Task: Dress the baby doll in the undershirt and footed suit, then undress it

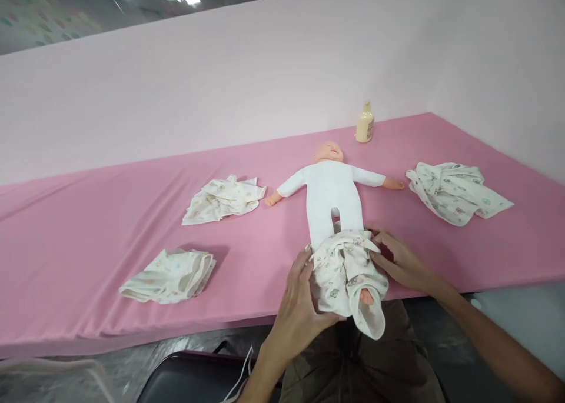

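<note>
So there's a doll (333, 185) on its back on a pink-covered table (265, 256), head towards the pale wall (220, 85), legs towards the person. White body, arms flung wide, bare head. The patterned pants (333, 267) are bunched around its lower legs right at the near edge, waist below the crotch, so they're nowhere near all the way up. One little foot (366, 297) peeks out of a leg opening, and that cuff droops past the table edge over the person's lap (348, 362).

Both hands are on the pants. The left hand (300, 309) is curled around one side, thumb down by the hem and fingers up near the waist, holding the bunch between them. The right hand (399, 262) is pinching the waist edge on the other side, though some fingertips are tucked behind the fabric.

Around it: a crumpled cloth (225, 197) just beside one doll arm, a folded bundle (170, 276) nearer the front, and a twisted-up wrap (457, 191) just past the other arm. Cream-coloured pump bottle (365, 126) stands upright by the wall. Black chair (189, 379) and a white cable (242, 376) down below.
</note>
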Motion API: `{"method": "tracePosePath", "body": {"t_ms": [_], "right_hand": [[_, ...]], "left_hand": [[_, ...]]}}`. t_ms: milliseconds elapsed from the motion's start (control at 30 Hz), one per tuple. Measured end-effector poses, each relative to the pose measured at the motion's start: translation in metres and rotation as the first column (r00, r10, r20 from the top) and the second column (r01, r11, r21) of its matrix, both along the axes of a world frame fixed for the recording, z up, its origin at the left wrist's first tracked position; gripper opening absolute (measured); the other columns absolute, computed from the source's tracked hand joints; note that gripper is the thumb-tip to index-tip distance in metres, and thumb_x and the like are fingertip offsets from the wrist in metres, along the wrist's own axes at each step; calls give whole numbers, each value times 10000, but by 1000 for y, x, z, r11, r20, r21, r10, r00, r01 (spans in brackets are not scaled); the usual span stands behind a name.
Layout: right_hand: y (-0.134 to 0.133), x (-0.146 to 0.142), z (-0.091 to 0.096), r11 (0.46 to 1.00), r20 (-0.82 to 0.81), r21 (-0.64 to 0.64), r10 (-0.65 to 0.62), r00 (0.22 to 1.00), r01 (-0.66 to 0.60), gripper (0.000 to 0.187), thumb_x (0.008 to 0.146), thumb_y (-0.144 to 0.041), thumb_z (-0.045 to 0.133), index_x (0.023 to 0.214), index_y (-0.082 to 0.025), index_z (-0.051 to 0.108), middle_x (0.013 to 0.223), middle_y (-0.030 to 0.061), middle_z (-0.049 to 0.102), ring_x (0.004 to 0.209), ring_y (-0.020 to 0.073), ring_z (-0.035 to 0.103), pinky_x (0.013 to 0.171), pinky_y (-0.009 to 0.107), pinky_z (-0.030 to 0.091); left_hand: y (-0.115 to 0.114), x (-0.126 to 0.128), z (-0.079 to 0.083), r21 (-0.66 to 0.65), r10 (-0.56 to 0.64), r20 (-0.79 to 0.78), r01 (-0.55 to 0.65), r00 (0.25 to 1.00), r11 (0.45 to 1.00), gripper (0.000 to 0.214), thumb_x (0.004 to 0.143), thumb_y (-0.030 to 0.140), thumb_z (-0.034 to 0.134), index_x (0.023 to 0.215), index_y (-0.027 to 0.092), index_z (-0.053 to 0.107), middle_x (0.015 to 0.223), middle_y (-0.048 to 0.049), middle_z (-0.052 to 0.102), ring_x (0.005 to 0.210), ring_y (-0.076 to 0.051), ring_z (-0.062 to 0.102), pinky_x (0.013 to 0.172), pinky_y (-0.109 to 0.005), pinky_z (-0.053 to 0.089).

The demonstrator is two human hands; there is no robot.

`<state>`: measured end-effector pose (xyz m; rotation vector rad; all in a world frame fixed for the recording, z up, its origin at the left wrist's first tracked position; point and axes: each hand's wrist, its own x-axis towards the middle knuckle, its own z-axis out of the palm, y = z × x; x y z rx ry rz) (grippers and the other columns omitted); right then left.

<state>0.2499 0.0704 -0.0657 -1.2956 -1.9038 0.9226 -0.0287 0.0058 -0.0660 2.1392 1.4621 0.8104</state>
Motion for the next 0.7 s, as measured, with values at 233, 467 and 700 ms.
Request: {"method": "tracePosePath", "body": {"t_ms": [233, 467, 700], "right_hand": [[-1, -6, 3, 996, -17, -52, -67, 998, 66, 208, 978, -382, 430, 1000, -213, 549, 1013, 61, 644, 936, 207, 590, 832, 361, 486], [-14, 1, 9, 997, -8, -79, -20, 1000, 19, 280, 917, -393, 529, 1125, -210, 571, 1120, 80, 646, 1040, 237, 609, 889, 383, 518], [-46, 3, 6, 994, 181, -106, 59, 982, -40, 1148, 591, -413, 864, 1547, -278, 244, 1530, 146, 375, 1402, 381, 369, 1073, 503, 443]], "left_hand": [[5, 13, -7, 146, 30, 39, -35, 999, 989, 903, 693, 303, 817, 1419, 234, 286, 1473, -193, 416, 1404, -343, 402, 1093, -514, 439], [-1, 12, -10, 252, 25, 67, -41, 997, 967, 478, 749, 259, 762, 1161, 202, 527, 1207, -122, 631, 1243, -292, 556, 970, -437, 517], [-6, 11, -9, -131, 72, 194, -47, 978, 990, 314, 756, 322, 737, 1027, 191, 644, 1166, -112, 651, 1094, -266, 624, 874, -383, 547]]}}
